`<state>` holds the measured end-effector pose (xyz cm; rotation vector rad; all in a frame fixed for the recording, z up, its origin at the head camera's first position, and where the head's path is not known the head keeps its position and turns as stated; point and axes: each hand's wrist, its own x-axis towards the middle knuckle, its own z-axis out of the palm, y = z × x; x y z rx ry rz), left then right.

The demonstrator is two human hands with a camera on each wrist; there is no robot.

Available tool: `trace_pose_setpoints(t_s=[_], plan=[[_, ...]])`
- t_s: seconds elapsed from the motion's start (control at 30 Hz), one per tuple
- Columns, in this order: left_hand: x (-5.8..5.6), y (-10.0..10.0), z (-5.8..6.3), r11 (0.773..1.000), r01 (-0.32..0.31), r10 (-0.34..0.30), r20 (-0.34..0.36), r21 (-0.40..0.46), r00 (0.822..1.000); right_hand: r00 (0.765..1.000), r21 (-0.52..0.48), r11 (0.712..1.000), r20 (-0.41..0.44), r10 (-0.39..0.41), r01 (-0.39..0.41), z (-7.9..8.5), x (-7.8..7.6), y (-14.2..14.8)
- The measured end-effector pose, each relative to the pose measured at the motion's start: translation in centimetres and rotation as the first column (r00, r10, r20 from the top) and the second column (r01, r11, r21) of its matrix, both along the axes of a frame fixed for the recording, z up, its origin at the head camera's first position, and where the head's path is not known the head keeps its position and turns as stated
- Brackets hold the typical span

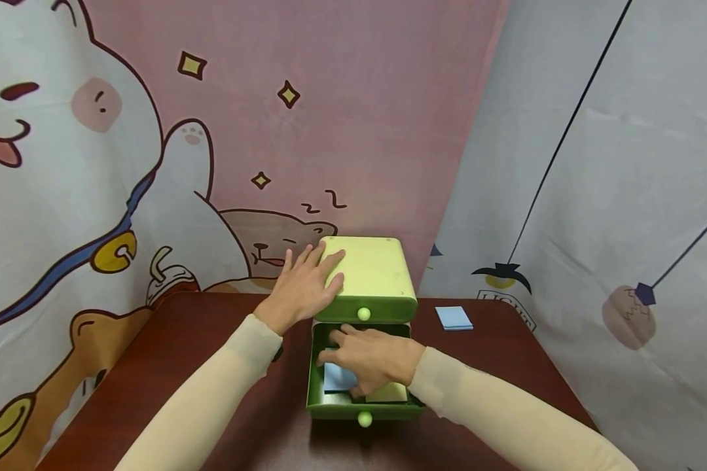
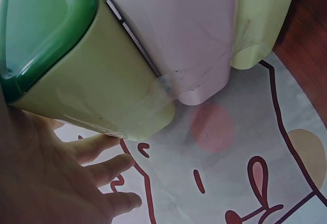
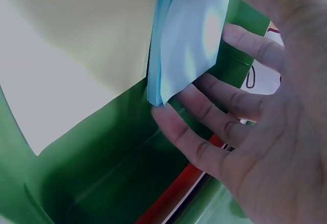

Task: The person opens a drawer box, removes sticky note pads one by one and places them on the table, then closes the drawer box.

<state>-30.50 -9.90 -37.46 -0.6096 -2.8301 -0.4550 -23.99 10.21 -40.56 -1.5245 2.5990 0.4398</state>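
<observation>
A small drawer unit (image 1: pixel 368 265) with a pale yellow-green top stands on the table. My left hand (image 1: pixel 306 288) rests with spread fingers on the left part of its top; the left wrist view shows the fingers beside the shell (image 2: pixel 97 81). Below the closed top drawer (image 1: pixel 342 309), a green drawer (image 1: pixel 336 412) is pulled out. Inside it lie a blue pad of sticky notes (image 1: pixel 338 379) and a pale yellow pad (image 1: pixel 389 394). My right hand (image 1: pixel 377 356) reaches into this drawer, fingers spread around the blue pad (image 3: pixel 191 40), fingertips right at its edges.
Another blue pad (image 1: pixel 453 318) lies on the dark red-brown table (image 1: pixel 489 373), right of the unit. A printed cloth (image 1: pixel 365 118) hangs behind the table. Pink (image 2: pixel 184 40) and yellow (image 2: pixel 260 19) tiers of the unit show in the left wrist view.
</observation>
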Motion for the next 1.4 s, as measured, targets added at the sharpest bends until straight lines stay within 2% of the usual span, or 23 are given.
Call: trace_pose_setpoints(t_s=[0.23, 0.37, 0.5, 0.73, 0.87, 1.17, 1.4], plan=[[0.0, 0.0, 0.1, 1.0, -0.001, 0.001, 0.002, -0.002, 1.0, 0.996, -0.02, 0.998, -0.067, 0.056, -0.057, 0.0, -0.1, 0.4], [0.0, 0.0, 0.0, 1.0, -0.002, 0.002, 0.005, 0.0, 1.0, 0.995, -0.039, 0.997, -0.075, 0.069, -0.072, -0.1, 0.0, 0.6], [0.1, 0.0, 0.0, 1.0, -0.004, 0.004, 0.006, 0.001, 1.0, 0.996, -0.079, 0.994, -0.051, 0.067, -0.071, 0.0, 0.1, 0.9], [0.1, 0.1, 0.0, 1.0, -0.003, 0.003, -0.003, 0.0, 1.0, 0.999, -0.162, 0.987, 0.038, 0.03, -0.024, 0.3, 0.4, 1.4], [0.0, 0.1, -0.1, 1.0, -0.004, 0.004, -0.005, -0.001, 1.0, 0.998, -0.198, 0.98, 0.044, 0.042, -0.032, 0.2, 0.4, 1.7], [0.0, 0.1, -0.1, 1.0, -0.003, 0.004, -0.017, 0.001, 1.0, 0.997, -0.288, 0.955, 0.017, 0.072, -0.064, -0.2, 0.3, 2.1], [0.0, 0.1, -0.2, 1.0, -0.005, 0.005, -0.009, 0.002, 1.0, 0.995, -0.4, 0.913, 0.031, 0.098, -0.077, 0.0, 0.6, 2.5]])
